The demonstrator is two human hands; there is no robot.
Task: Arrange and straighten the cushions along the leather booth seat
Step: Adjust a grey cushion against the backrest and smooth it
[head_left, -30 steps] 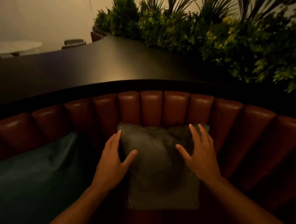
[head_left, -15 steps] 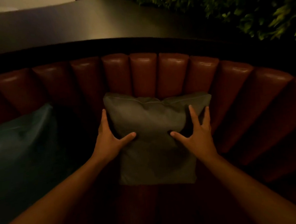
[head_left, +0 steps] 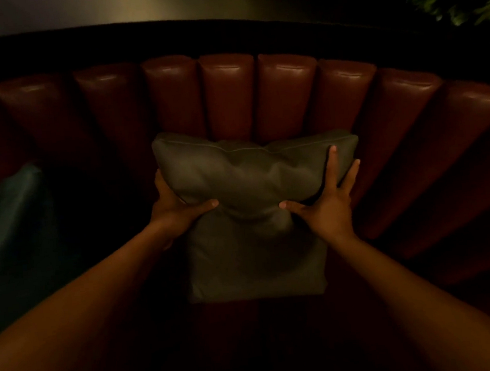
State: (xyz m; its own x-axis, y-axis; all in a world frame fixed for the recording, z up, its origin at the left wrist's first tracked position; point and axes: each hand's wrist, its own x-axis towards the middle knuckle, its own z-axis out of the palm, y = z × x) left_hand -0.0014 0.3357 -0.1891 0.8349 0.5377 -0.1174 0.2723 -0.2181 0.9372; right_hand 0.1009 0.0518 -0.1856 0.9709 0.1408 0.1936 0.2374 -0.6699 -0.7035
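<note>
Against the booth backrest: grey cushion [head_left: 249, 214], leaning upright on the seat, top edge touching the red leather panels [head_left: 229, 94].
Left hand [head_left: 177, 209]: now clasps the cushion's left edge, thumb across the front.
Right hand [head_left: 326, 207]: thumb now dug into the face, fingers straight along the right edge, pressing.
Change: hands were hovering; squaring has begun.
Neighbour: teal cushion [head_left: 8, 226], apart, untouched.
Containers: none visible.

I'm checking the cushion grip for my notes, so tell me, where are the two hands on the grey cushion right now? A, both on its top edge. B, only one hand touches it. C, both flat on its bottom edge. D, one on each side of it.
D: the left hand grips the left side of the grey cushion and the right hand presses its right side, thumbs on the front.
</note>
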